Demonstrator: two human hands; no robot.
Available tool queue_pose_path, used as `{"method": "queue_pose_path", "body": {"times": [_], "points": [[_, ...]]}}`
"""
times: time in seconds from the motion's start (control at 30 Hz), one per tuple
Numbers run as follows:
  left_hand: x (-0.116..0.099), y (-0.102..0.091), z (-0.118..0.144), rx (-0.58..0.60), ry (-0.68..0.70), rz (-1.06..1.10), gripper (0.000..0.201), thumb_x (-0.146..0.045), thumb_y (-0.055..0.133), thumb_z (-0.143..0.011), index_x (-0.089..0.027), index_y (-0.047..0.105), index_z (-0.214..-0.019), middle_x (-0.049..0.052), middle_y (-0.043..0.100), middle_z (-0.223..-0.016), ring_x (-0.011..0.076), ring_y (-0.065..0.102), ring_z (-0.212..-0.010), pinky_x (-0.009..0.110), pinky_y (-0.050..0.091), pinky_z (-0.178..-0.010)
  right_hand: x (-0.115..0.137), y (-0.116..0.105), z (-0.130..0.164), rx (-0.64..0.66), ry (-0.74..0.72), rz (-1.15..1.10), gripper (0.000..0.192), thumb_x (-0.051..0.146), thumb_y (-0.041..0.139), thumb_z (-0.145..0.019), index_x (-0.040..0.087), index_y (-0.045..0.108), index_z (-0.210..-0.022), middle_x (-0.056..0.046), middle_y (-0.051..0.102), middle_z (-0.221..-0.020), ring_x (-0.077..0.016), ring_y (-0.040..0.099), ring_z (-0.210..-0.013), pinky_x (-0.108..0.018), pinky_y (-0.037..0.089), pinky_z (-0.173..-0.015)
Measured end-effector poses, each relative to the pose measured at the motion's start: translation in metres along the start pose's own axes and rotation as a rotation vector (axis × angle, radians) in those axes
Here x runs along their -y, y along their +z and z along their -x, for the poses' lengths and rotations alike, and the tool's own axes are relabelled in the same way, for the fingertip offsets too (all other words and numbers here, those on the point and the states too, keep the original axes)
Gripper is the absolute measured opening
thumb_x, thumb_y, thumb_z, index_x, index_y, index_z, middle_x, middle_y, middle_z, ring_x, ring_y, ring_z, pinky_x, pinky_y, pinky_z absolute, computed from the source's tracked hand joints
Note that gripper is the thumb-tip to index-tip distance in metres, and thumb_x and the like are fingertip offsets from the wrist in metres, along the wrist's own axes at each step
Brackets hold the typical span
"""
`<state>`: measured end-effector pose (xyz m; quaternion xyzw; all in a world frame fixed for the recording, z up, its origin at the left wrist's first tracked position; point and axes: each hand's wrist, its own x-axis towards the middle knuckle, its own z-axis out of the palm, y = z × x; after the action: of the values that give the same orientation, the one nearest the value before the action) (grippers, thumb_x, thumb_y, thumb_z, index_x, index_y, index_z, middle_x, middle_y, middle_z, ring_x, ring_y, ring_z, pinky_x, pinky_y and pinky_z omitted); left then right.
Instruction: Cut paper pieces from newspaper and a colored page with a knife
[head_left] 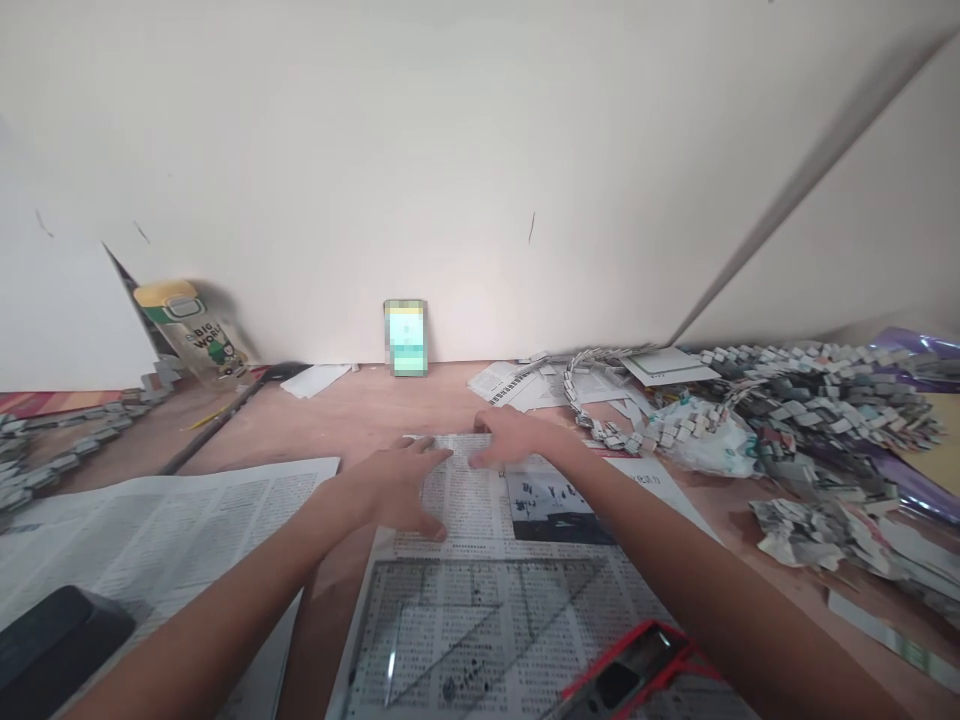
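A newspaper sheet (480,520) lies flat on the wooden table in front of me. My left hand (401,490) rests palm down on its far left part, fingers spread. My right hand (506,440) presses on the sheet's far edge, fingers flat. Neither hand grips anything. A clear plastic set square (480,625) lies on the near part of the sheet. A red-edged tool (637,675) sits at the sheet's near right corner, partly under my right forearm.
A second newspaper (150,530) lies at the left with a dark object (52,640) on it. Chains of folded paper links (810,405) pile up at the right and far left. A phone (406,337) and a cup (196,335) lean at the wall.
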<state>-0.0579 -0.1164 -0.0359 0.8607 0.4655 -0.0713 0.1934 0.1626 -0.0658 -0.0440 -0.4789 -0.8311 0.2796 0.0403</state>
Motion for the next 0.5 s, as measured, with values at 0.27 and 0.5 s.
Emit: {"method": "queue_pose_path", "body": {"times": [0.27, 0.5], "points": [[0.035, -0.026, -0.025, -0.153, -0.105, 0.824, 0.085, -0.049, 0.07, -0.065, -0.015, 0.038, -0.136, 0.018, 0.044, -0.138, 0.0344, 0.045, -0.121, 0.043, 0.04, -0.095, -0.008, -0.019, 0.005, -0.011, -0.18, -0.255, 0.023, 0.038, 0.044, -0.086, 0.018, 0.056, -0.091, -0.005, 0.059, -0.098, -0.0201, 0.056, -0.088, -0.031, 0.043, -0.072], [0.011, -0.032, -0.022, -0.081, 0.207, 1.258, 0.035, -0.034, 0.065, -0.079, -0.017, 0.065, -0.109, 0.01, 0.067, -0.11, 0.0262, 0.06, -0.103, 0.039, 0.046, -0.088, 0.006, -0.042, 0.028, -0.134, -0.23, -0.294, 0.021, 0.038, 0.052, -0.083, 0.018, 0.059, -0.083, -0.003, 0.058, -0.08, -0.0145, 0.051, -0.067, -0.027, 0.037, -0.058]]}}
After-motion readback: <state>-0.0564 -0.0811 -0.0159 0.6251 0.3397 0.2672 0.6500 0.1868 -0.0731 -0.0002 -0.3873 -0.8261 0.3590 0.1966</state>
